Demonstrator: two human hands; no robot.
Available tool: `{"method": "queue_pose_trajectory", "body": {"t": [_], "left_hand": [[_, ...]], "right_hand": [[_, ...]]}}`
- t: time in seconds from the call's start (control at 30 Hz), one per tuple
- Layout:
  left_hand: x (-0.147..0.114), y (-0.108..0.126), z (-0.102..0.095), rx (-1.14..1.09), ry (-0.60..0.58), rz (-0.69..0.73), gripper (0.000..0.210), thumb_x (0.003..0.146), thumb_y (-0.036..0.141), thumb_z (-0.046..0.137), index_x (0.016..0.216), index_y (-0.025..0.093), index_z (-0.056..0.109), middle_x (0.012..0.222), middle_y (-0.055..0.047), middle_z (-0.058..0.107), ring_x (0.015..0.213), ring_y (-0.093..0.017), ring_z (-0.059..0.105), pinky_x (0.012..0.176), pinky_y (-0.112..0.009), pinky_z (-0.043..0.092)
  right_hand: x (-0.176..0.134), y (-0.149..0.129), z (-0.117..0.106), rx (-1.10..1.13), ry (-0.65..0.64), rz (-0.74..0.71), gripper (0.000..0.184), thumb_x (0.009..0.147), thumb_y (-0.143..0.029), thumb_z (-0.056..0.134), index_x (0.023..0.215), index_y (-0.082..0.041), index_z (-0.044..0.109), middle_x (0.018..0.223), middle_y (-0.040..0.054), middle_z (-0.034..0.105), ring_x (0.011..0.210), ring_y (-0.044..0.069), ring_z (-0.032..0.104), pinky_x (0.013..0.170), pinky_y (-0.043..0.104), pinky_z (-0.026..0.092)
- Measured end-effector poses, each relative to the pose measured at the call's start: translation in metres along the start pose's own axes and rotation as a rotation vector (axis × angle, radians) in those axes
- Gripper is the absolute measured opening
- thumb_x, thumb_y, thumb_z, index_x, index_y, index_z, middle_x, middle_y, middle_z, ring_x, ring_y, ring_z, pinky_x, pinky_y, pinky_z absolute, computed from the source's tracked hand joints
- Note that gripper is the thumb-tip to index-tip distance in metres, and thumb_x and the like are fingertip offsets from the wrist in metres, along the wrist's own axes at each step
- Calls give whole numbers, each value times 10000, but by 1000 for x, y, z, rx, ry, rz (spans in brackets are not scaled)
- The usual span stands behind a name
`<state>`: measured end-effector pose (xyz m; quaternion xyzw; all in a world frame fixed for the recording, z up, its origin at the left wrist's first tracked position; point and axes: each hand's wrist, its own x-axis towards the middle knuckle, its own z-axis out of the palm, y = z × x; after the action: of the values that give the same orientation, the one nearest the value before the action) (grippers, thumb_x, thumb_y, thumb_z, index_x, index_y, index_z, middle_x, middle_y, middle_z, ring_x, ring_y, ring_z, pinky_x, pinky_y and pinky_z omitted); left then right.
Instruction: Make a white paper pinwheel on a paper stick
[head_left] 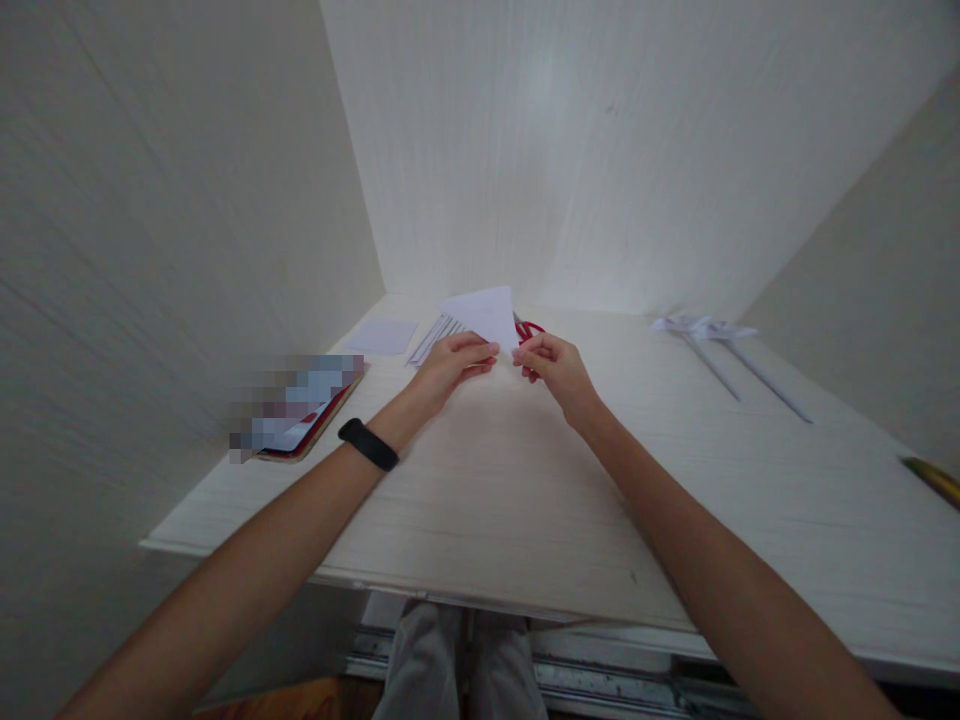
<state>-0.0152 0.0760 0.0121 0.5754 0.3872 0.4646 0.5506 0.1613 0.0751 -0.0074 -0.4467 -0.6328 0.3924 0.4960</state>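
A white sheet of paper (486, 308) is held up over the middle of the desk. My left hand (454, 366) pinches its lower edge between thumb and fingers, with a black band on the wrist. At the sheet's lower right corner, my right hand (551, 362) has its thumb and fingertips closed on the paper. Behind the right fingers, red-handled scissors (531, 328) lie partly hidden. Several paper strips or stacked sheets with dark lines (435, 338) rest just left of the held paper, partly covered by it.
Another flat paper (382, 337) lies further left. A blurred-out item with a red and tan edge (322, 425) sits by the left wall. On the right are paper pinwheel-like pieces on white sticks (712, 365). A yellow-green object (934, 480) shows at the right edge.
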Motion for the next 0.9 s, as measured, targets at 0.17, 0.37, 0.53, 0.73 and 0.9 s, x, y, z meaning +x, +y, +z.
{"method": "queue_pose_trajectory", "body": {"t": [0.17, 0.37, 0.53, 0.73, 0.9], "left_hand": [[-2, -6, 6, 66, -40, -4, 191, 872, 293, 613, 953, 120, 627, 943, -39, 658, 841, -150, 634, 764, -344, 552], [-1, -7, 6, 131, 5, 16, 212, 877, 305, 606, 986, 124, 622, 964, -44, 653, 845, -153, 632, 763, -347, 551], [1, -9, 4, 159, 39, 9, 257, 884, 323, 592, 1055, 132, 609, 1037, -62, 643, 896, -170, 630, 786, -368, 552], [2, -12, 5, 157, 72, -14, 306, 891, 339, 580, 1125, 142, 588, 1107, -78, 628, 945, -187, 625, 816, -393, 549], [5, -12, 5, 162, 105, -28, 324, 892, 343, 577, 1149, 147, 579, 1139, -84, 618, 974, -197, 620, 834, -407, 544]], "right_hand": [[-1, -3, 3, -41, -62, -18, 195, 923, -304, 583, 889, -113, 601, 750, -18, 599, 581, 68, 552, 535, 205, 488], [0, -3, 3, -170, -97, 12, 217, 935, -326, 562, 966, -116, 610, 822, 6, 624, 643, 89, 589, 590, 240, 522], [1, 5, -11, -418, 33, 72, 253, 939, -342, 550, 1055, -125, 608, 968, 47, 641, 809, 139, 630, 722, 321, 549], [19, 13, -22, -793, 180, 107, 277, 936, -339, 552, 1133, -150, 597, 1136, 80, 614, 988, 190, 612, 858, 405, 524], [48, 11, -12, -1008, 213, 100, 306, 929, -330, 563, 1179, -154, 581, 1217, 97, 580, 1070, 217, 584, 907, 438, 502]]}}
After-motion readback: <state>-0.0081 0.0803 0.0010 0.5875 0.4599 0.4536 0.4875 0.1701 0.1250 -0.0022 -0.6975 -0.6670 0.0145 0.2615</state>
